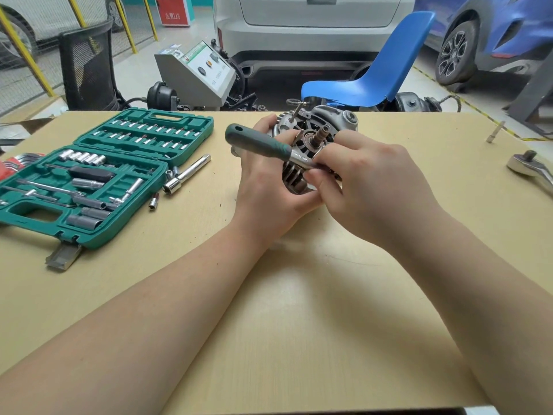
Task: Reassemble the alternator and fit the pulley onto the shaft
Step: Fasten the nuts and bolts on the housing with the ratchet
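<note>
Head view: both hands grip the grey finned alternator [311, 136], shaft [321, 135] bare, right pinching ratchet [266, 145].

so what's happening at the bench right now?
A person is working on an alternator at a wooden table. The left hand grips the housing from the side and holds it tilted. The right hand holds a green-handled ratchet near its head, against the alternator's front face. The shaft sticks out bare, no pulley on it yet. An open green socket case sits on the left, a second ratchet at the right edge.
</note>
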